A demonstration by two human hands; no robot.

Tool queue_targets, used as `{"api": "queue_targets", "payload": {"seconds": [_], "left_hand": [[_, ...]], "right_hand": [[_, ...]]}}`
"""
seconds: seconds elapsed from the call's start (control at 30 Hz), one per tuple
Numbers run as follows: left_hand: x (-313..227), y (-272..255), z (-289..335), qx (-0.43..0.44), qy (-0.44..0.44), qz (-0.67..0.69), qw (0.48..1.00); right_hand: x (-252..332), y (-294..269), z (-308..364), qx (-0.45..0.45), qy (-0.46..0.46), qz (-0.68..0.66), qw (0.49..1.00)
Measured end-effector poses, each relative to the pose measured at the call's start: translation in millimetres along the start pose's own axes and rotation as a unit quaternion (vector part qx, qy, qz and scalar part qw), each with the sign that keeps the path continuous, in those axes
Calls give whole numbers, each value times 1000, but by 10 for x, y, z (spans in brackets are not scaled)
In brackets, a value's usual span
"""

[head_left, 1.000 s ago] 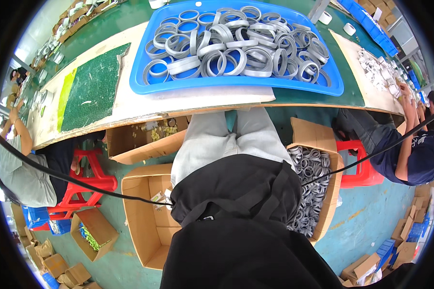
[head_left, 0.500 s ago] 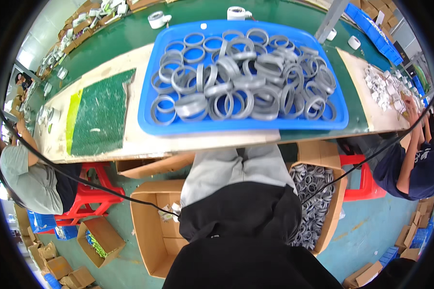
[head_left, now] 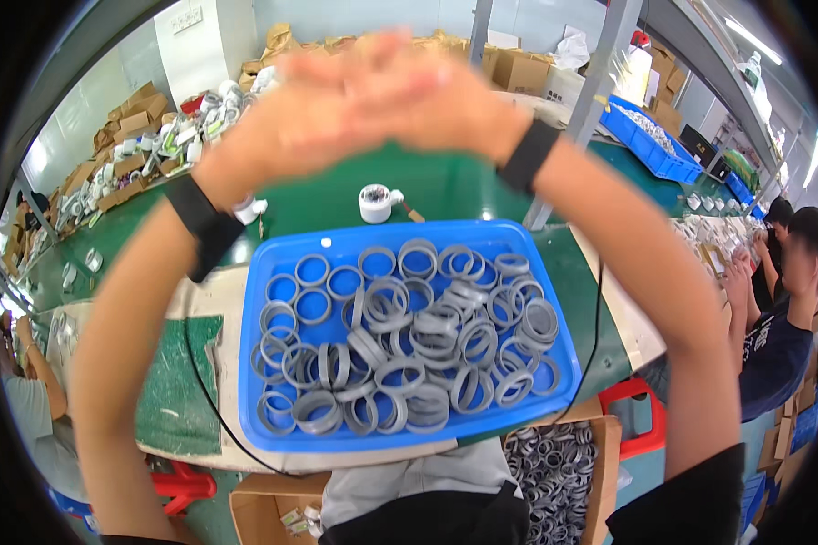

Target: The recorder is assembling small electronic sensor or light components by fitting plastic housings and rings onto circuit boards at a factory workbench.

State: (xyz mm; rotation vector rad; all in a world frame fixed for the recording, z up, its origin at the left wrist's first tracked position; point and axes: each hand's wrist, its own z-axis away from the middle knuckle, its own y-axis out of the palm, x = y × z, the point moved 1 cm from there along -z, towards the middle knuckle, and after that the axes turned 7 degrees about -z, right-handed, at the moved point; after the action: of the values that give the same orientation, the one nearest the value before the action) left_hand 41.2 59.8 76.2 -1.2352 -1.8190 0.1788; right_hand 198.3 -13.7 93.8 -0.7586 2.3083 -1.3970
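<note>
Both my arms are raised above the work table. My left hand [head_left: 295, 123] and my right hand [head_left: 445, 104] meet and overlap at the top of the view, both smeared by motion. How the fingers lie is too blurred to make out, and I see no object between them. Each wrist wears a dark band. Below them, a blue tray [head_left: 262, 272] rests on the table, loaded with many grey rings [head_left: 400, 374] lying flat, tilted or standing on edge. Neither hand touches the tray or the rings.
A white round part [head_left: 374, 204] stands behind the tray. A green mat [head_left: 180, 400] lies left of it. Below the table edge, a cardboard box [head_left: 606, 472] holds more grey rings. Co-workers sit left and right; a metal post [head_left: 591, 100] rises at the back right.
My hands and forearms, out of view before, now stretch up across the picture and meet at the top. The view has tilted upward, so the tray appears lower.
</note>
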Motion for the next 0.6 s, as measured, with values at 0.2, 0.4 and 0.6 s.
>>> {"api": "queue_targets", "payload": {"seconds": [0.2,0.4,0.6], "left_hand": [[-482,733,516,126,-99,48,986],[-126,947,1441,200,-490,346,775],[-281,1141,2495,-103,-646,601,458]], "right_hand": [[-379,1117,710,-155,32,-87,983],[-941,1438,1388,22,291,-606,740],[-948,1361,1648,-85,312,-714,621]]}}
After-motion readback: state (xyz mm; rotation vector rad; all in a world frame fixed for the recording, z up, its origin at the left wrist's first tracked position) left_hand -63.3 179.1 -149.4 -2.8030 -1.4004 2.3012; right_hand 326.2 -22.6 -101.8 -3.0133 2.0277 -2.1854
